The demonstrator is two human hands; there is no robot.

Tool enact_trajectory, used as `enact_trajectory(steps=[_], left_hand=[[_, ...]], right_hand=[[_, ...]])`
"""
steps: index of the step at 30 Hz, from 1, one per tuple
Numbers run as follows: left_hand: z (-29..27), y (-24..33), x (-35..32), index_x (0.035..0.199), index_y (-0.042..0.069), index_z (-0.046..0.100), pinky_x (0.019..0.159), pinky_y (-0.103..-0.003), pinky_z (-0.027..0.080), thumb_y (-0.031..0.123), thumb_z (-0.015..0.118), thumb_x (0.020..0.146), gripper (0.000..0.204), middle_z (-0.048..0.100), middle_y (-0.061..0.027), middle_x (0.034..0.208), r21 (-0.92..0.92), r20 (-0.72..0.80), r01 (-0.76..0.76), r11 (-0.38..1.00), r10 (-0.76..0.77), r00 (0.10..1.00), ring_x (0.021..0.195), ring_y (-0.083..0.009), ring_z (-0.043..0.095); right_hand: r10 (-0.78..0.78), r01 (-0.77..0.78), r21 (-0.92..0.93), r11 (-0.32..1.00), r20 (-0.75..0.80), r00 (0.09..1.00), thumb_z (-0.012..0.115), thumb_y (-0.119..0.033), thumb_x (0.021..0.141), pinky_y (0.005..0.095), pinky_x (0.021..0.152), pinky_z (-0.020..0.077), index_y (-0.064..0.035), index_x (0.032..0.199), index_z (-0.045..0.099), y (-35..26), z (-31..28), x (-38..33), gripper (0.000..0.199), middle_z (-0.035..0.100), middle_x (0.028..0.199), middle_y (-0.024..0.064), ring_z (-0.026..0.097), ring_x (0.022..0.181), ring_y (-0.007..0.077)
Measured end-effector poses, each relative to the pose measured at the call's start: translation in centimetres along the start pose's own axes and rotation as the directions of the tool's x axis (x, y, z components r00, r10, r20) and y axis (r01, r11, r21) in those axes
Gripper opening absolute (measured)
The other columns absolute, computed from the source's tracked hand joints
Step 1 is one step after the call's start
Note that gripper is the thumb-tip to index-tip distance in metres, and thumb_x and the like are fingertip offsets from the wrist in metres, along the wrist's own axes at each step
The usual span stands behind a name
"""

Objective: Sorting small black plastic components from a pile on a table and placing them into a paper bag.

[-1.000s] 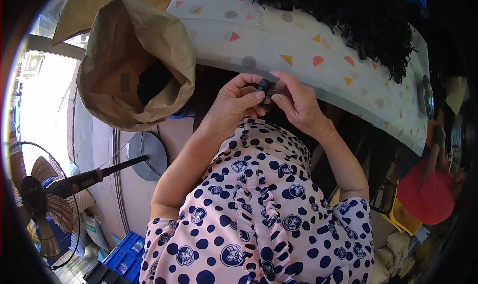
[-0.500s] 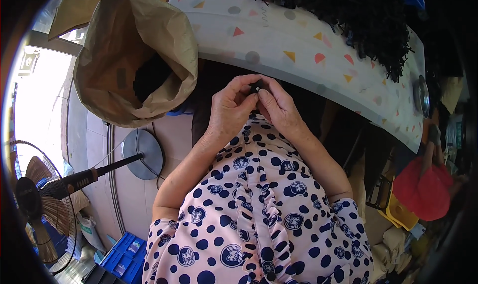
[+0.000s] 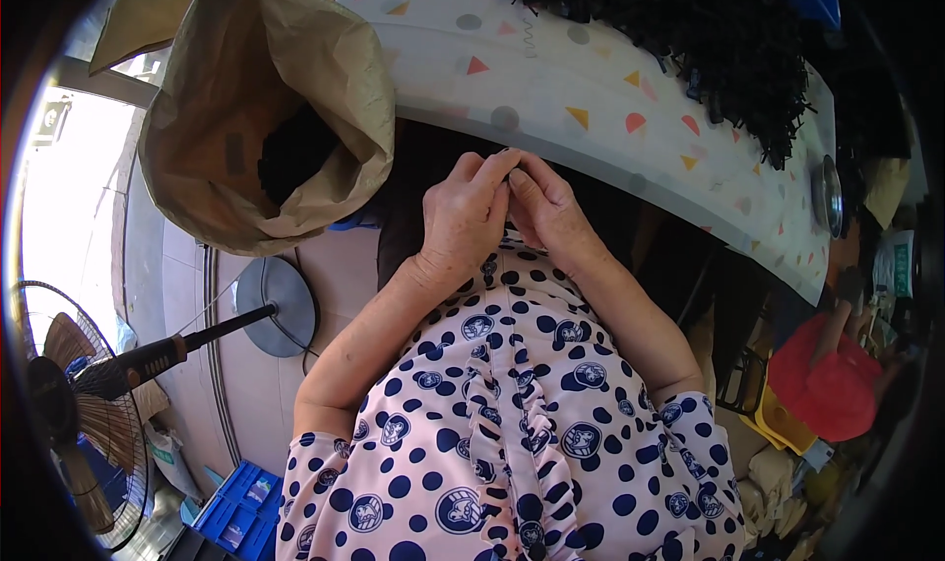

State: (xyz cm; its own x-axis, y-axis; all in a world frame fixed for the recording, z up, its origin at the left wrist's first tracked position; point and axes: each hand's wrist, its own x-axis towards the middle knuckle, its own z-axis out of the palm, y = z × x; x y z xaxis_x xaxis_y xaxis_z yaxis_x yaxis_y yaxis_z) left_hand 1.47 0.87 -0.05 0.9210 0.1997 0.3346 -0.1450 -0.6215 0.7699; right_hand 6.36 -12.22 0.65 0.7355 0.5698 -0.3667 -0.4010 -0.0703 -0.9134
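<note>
My left hand (image 3: 461,212) and my right hand (image 3: 551,212) meet in front of my chest, just below the table's near edge. Fingers and thumbs of both are closed around a small black part (image 3: 512,175), of which only a dark sliver shows between the fingertips. Its exact kind cannot be told. On the table (image 3: 610,118), beyond my hands, lies a big heap of small black parts with thin stalks (image 3: 689,49). To the left an open brown paper sack (image 3: 359,79) stands with a black mass (image 3: 295,157) inside it.
At the lower left are a standing fan (image 3: 89,394), its round base (image 3: 278,307) and a blue crate (image 3: 236,507). A round metal dish (image 3: 829,197) sits at the table's right end. Further right is a red rounded thing (image 3: 825,379) above a yellow container (image 3: 778,413).
My left hand has rolled over the black part, so its fingers now cover most of it. Both hands stay together in nearly the same place. The view has shifted slightly.
</note>
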Motion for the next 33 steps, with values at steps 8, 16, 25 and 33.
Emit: enact_trajectory(steps=[8,16,25,33], left_hand=[[-1.3,-0.1,0.9,0.128,0.007,0.044,0.062,-0.022,0.051,0.005,0.05,0.094,0.035,0.065,-0.0106,0.099,-0.659,0.244,0.398,0.638,-0.32,0.916,0.076,-0.0131,0.065],[-1.8,0.9,1.1,0.131,0.005,0.043,0.062,-0.021,0.053,0.013,0.055,0.095,0.039,0.062,-0.0096,0.098,-0.79,0.471,0.538,0.294,-0.27,0.84,0.075,-0.0154,0.066],[-1.0,2.4,1.1,0.129,0.004,0.046,0.063,-0.021,0.05,0.003,0.054,0.092,0.038,0.061,-0.0055,0.088,-0.582,0.543,0.554,0.595,-0.224,0.81,0.072,-0.0116,0.064],[-0.2,2.4,0.6,0.126,0.001,0.04,0.065,-0.022,0.051,-0.006,0.05,0.089,0.039,0.06,-0.0073,0.09,-0.439,0.426,0.341,0.831,-0.141,0.894,0.076,-0.0109,0.062]], right_hand=[[-0.32,0.316,-0.103,0.943,-0.024,0.947,0.048,-0.02,0.099,0.0166,0.042,0.0289,-0.0063,0.118,0.05,0.8,-1.8,0.2,0.024,0.054,0.075,-0.001,0.038,0.049,0.0031],[-0.318,0.297,0.276,0.914,0.034,0.947,0.06,-0.018,0.093,0.0163,0.042,0.0283,-0.007,0.103,0.056,-0.1,-3.0,-0.1,0.016,0.058,0.077,-0.0006,0.04,0.05,0.0027],[-0.216,0.177,0.29,0.94,0.108,0.97,0.064,-0.021,0.09,0.0156,0.042,0.0256,-0.0059,0.09,0.057,0.5,-4.5,-0.3,0.017,0.053,0.073,-0.0043,0.038,0.05,0.0012],[-0.266,0.267,-0.023,0.963,0.046,0.963,0.051,-0.018,0.097,0.02,0.063,0.0441,-0.0005,0.093,0.057,0.6,-3.7,-1.3,0.019,0.055,0.077,-0.0005,0.05,0.069,0.0057]])
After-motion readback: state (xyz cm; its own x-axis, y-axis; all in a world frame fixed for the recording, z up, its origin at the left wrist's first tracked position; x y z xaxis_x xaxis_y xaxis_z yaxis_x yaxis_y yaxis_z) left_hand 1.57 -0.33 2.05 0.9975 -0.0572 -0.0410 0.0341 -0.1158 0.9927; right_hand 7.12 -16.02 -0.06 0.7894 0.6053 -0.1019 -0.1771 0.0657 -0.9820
